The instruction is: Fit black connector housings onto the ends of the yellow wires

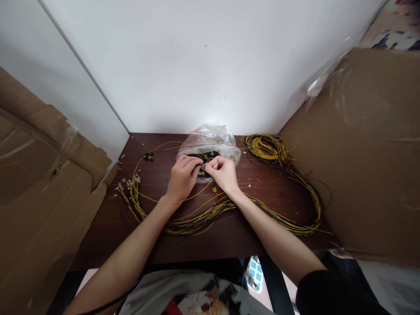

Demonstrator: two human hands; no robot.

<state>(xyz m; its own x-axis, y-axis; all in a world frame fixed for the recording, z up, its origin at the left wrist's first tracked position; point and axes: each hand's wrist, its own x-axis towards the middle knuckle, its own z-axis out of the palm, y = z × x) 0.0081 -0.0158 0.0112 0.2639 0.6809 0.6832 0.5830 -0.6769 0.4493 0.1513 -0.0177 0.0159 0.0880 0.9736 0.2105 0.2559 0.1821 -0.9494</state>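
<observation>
My left hand (183,175) and my right hand (225,171) meet over the mouth of a clear plastic bag (210,133). Small black-and-yellow parts (213,154) lie inside the bag. The fingers of my right hand are pinched on a thin yellow wire (200,191), which curves down and away to the left. My left fingertips are closed too, almost touching the right ones; what sits between them is too small to make out. Below my forearms a long bundle of yellow and black wires (197,225) lies across the brown table (210,249).
A coil of yellow wire (267,148) rests at the back right. White wire ends (136,179) and a few dark parts (148,156) are on the left. One yellow piece (214,189) lies near my right wrist. Cardboard (364,153) stands right, more cardboard (42,175) left; a white wall (203,65) rises behind.
</observation>
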